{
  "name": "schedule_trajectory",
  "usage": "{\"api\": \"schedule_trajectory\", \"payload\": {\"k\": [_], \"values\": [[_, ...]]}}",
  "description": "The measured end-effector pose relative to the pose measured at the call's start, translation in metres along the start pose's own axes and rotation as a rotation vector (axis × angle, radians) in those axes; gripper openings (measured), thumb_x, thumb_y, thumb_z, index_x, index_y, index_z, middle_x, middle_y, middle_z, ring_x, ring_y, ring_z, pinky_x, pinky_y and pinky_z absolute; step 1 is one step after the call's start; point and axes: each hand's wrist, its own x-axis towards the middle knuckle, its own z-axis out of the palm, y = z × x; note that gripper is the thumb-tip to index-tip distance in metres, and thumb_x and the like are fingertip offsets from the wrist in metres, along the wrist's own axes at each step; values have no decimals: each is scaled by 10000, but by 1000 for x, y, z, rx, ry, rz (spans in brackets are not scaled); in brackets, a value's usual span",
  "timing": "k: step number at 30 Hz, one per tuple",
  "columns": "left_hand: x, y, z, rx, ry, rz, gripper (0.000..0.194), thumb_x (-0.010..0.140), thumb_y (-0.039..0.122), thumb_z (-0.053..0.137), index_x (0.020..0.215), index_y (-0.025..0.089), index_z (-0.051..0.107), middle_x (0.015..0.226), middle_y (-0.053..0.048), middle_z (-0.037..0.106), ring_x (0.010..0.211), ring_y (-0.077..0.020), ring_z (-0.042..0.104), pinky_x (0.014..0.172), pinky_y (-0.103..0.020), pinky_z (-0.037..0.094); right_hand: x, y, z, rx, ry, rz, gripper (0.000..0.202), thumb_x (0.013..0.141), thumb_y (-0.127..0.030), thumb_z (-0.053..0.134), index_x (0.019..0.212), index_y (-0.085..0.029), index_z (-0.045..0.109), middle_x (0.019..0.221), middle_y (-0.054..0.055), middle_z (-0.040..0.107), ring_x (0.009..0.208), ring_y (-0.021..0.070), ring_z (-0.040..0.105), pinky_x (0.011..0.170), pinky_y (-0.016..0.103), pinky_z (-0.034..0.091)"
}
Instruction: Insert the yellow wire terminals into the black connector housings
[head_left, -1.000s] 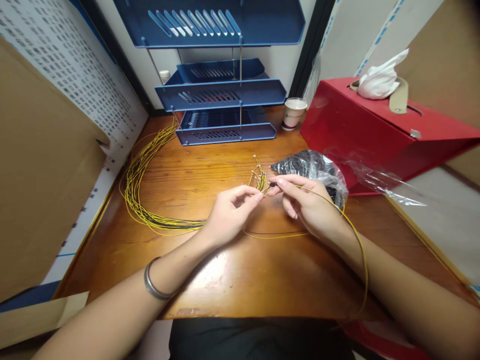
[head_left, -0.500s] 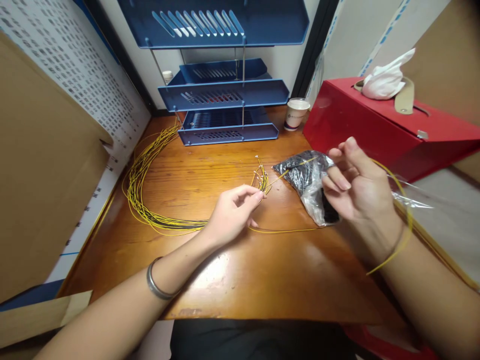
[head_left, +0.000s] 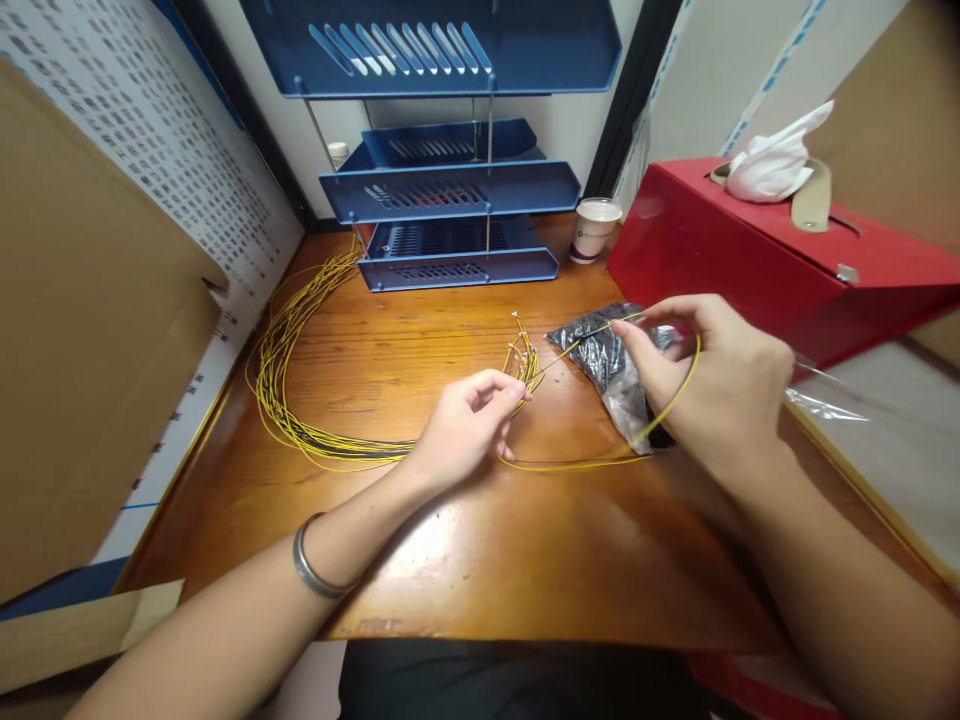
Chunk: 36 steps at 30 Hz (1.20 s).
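Now | your left hand (head_left: 469, 420) pinches thin yellow wire (head_left: 577, 345) | right hand (head_left: 720, 375) half-curled there, grip unclear | looped yellow-and-black bundle (head_left: 315, 440) gathered; wire apparently unfinished

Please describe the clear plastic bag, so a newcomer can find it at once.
On the brown wooden table, find the big red box with a white tissue sticking out on top. Just in front and to its left, partly behind the right hand, lies the crinkled clear plastic bag. Bulky and dark inside, it stands apart from the thin yellow wires.
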Motion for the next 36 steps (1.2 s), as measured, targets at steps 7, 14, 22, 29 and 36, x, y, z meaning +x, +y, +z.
{"api": "schedule_trajectory", "payload": {"k": [7, 14, 22, 29, 36], "values": [[0, 0, 0, -38, -17, -36, 380, 844, 517, 707, 810, 165, 569, 516, 89, 474, 388, -62, 466, 438, -218, 528, 2, 7, 2, 64, 65, -181, 244, 958, -413, 620, 1069, -217, 714, 987, 101, 730, 602, 175, 547, 652, 371, 443], [1, 0, 1, -63, -21, -48, 394, 832, 537, 712, 837, 172, 564, 494, 96, 469, 382, -61, 453, 433, -217, 533, 5, 5, -6, 565, -204, 12, 220, 854, -429, 762, 766, -231, 728, 572, -2, 613, 494, 127, 499, 502, 297, 382], [2, 1, 0, -97, 10, -69, 377, 815, 508, 730, 841, 164, 578, 500, 99, 460, 381, -56, 437, 428, -225, 543, 16, 18, -19, 921, -606, 188, 223, 748, -343, 808, 947, -245, 789, 888, 62, 783, 489, 112, 530, 434, 269, 401], [1, 1, 2, -75, -23, -69, 384, 822, 525, 722, 830, 174, 566, 493, 99, 455, 375, -58, 429, 404, -207, 505, 10, 16, 3, 896, -134, 286, 135, 789, -193, 740, 893, -272, 772, 927, 50, 778, 456, 101, 506, 447, 294, 391], [-3, -1, 1, -47, -95, -70, 387, 838, 548, 716, 852, 189, 571, 480, 109, 429, 332, -42, 362, 332, -162, 350, 2, 0, 5, 791, 37, 293, 144, 808, -207, 746, 951, -220, 734, 909, 83, 743, 520, 145, 582, 448, 313, 445]]}}
